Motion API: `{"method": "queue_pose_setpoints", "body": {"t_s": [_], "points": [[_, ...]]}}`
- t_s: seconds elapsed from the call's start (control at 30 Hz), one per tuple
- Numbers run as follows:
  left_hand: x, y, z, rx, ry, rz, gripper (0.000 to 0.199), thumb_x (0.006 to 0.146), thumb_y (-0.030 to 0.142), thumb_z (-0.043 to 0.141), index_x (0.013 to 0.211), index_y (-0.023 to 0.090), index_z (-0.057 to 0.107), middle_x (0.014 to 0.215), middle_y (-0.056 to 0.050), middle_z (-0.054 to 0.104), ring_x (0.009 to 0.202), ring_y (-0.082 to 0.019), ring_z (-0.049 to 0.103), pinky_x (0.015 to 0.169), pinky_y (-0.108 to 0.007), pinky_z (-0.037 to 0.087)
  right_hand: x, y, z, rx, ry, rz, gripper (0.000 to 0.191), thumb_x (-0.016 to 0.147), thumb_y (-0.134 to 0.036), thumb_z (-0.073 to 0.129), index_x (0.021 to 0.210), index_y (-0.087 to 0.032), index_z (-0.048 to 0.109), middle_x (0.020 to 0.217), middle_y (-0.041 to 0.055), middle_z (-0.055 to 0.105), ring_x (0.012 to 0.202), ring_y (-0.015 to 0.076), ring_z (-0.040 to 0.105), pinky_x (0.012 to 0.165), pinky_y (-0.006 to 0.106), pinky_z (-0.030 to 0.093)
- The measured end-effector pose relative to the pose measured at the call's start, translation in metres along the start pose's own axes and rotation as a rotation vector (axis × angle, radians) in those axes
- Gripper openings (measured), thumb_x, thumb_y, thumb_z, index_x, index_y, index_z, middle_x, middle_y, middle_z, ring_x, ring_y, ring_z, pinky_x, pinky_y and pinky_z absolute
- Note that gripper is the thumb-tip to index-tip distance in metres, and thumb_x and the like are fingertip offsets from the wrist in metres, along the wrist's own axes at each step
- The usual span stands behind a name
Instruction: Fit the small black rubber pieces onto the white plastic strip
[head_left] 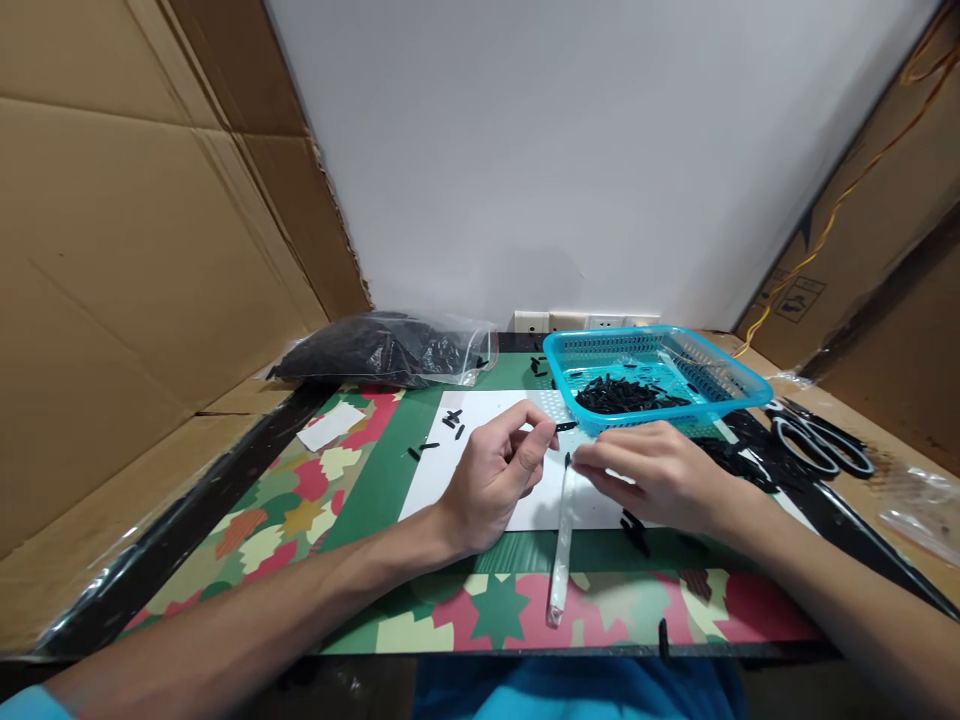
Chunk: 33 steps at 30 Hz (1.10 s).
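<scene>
My left hand [499, 475] pinches a small black piece [566, 427] between thumb and finger, over a white sheet [427, 490]. Just to its right, my right hand [649, 475] has its fingers pressed together at the black upper tip of a slim white stick [561, 550]. What those fingertips hold is too small to make out. The stick slants down over the patterned mat. Behind my hands stands a blue basket [731, 402] with a heap of black pieces [626, 396]. A few loose black pieces [452, 420] lie left of my left hand.
A clear bag of black material [375, 350] lies at the back left. Scissors [817, 442] rest at the right beside more black pieces [731, 462]. A white scrap [330, 427] is on the mat's left. Cardboard walls [135, 250] flank the table.
</scene>
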<state>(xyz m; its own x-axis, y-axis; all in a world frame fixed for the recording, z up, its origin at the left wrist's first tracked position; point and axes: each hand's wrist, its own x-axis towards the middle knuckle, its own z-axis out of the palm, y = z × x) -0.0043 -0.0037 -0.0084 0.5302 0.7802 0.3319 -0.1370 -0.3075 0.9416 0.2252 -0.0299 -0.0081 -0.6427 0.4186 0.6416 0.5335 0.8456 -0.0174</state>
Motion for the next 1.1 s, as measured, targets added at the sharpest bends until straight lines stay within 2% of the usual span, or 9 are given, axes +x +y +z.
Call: {"method": "queue_pose_setpoints", "body": {"t_s": [0.1,0.2,0.4,0.5,0.7,0.77,0.87,0.97,1.1], "points": [[0.0,-0.002,0.0,0.022,0.008,0.054,0.035,0.109,0.048,0.059,0.091,0.018,0.057,0.058,0.01,0.039,0.047,-0.005,0.033,0.046,-0.019,0.024,-0.003,0.002,0.004,-0.129,-0.241,-0.112,0.021,0.109,-0.01,0.047,0.107,-0.018,0.067,0.098,0.0064,0.075,0.077,0.0187,0.065,0.063,0.033,0.048],[0.0,-0.003,0.0,0.041,0.014,0.079,0.035,0.11,0.048,0.058,0.092,0.018,0.058,0.058,0.01,0.04,0.047,-0.005,0.033,0.046,-0.019,0.025,-0.003,0.0,0.007,-0.191,-0.385,-0.175,0.017,0.105,-0.009,0.054,0.11,-0.017,0.068,0.115,0.0091,0.075,0.091,0.0238,0.065,0.071,0.039,0.052],[0.0,-0.006,-0.001,0.016,0.024,0.073,0.033,0.11,0.047,0.059,0.094,0.018,0.059,0.057,0.01,0.038,0.046,-0.005,0.031,0.045,-0.02,0.023,0.002,-0.013,0.003,-0.272,-0.491,-0.227,0.003,0.104,-0.014,0.066,0.103,-0.015,0.069,0.095,0.0065,0.071,0.084,0.0244,0.063,0.064,0.04,0.049],[0.0,-0.008,-0.002,0.024,0.032,0.078,0.033,0.11,0.047,0.059,0.094,0.018,0.06,0.056,0.01,0.038,0.047,-0.006,0.031,0.045,-0.02,0.023,0.002,-0.016,0.003,-0.293,-0.473,-0.255,0.01,0.101,-0.01,0.066,0.093,-0.016,0.066,0.087,0.0049,0.067,0.077,0.0225,0.061,0.058,0.039,0.046],[0.003,-0.009,-0.004,0.113,0.085,0.077,0.035,0.11,0.048,0.058,0.094,0.017,0.062,0.056,0.01,0.038,0.047,-0.006,0.031,0.045,-0.021,0.024,0.0,-0.019,0.002,-0.174,-0.325,-0.29,0.021,0.104,-0.004,0.055,0.089,-0.016,0.063,0.086,0.0065,0.069,0.075,0.0207,0.063,0.056,0.034,0.048],[0.004,-0.009,-0.005,0.136,0.098,0.077,0.035,0.11,0.048,0.057,0.094,0.017,0.063,0.056,0.01,0.04,0.048,-0.006,0.033,0.047,-0.021,0.026,0.002,-0.021,-0.001,-0.014,-0.188,-0.245,0.023,0.104,-0.001,0.05,0.096,-0.015,0.065,0.097,0.0105,0.075,0.081,0.0207,0.068,0.061,0.033,0.055],[0.005,-0.008,-0.005,0.154,0.104,0.069,0.036,0.11,0.049,0.057,0.094,0.017,0.063,0.056,0.01,0.039,0.048,-0.006,0.034,0.048,-0.021,0.027,0.002,-0.021,-0.008,0.191,0.105,-0.131,0.019,0.101,0.001,0.056,0.105,-0.014,0.067,0.107,0.0135,0.079,0.091,0.0207,0.075,0.069,0.031,0.062],[0.005,-0.005,-0.005,0.183,0.103,0.066,0.037,0.11,0.049,0.057,0.093,0.017,0.063,0.057,0.01,0.038,0.049,-0.007,0.033,0.048,-0.022,0.025,-0.001,-0.017,-0.012,0.134,0.294,-0.124,0.018,0.096,0.002,0.064,0.107,-0.013,0.068,0.107,0.0162,0.08,0.096,0.0225,0.079,0.071,0.03,0.066],[0.004,-0.001,-0.002,0.245,0.088,0.06,0.037,0.11,0.048,0.057,0.092,0.016,0.064,0.057,0.009,0.039,0.05,-0.007,0.034,0.048,-0.022,0.025,-0.004,-0.014,-0.013,0.076,0.347,-0.121,0.019,0.099,-0.004,0.06,0.112,-0.016,0.069,0.107,0.0165,0.083,0.097,0.0238,0.083,0.07,0.03,0.069]]}}
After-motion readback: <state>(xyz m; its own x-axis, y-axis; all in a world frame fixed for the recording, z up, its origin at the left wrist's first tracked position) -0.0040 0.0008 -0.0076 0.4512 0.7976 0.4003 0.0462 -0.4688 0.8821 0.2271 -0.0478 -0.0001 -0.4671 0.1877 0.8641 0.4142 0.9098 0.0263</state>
